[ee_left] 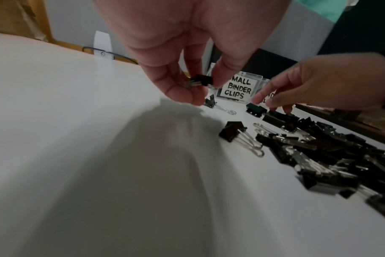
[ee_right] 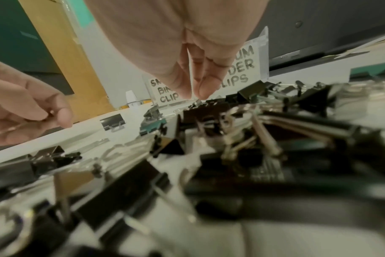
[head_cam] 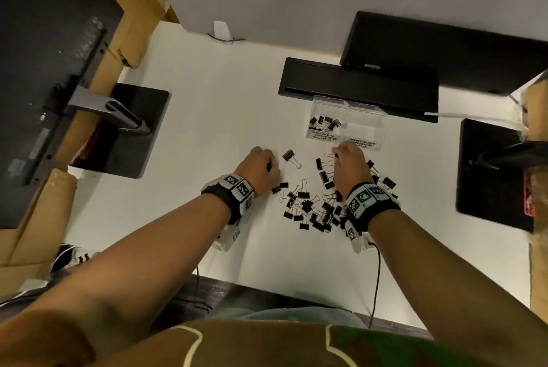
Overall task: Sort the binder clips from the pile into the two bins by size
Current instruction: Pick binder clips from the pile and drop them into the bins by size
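Note:
My left hand hovers over the white table, left of the pile, and pinches a small black binder clip between thumb and fingers. My right hand reaches down at the pile's far edge, its straight fingertips close together on a black clip that lies on the table. The pile of black binder clips spreads between my wrists. Behind it stand two clear bins: the small-clips bin holds several clips, and the medium-clips bin looks empty.
A lone clip lies between my hands. A long black bar sits right behind the bins. Black monitor bases stand at the left and right. Cardboard boxes line both sides.

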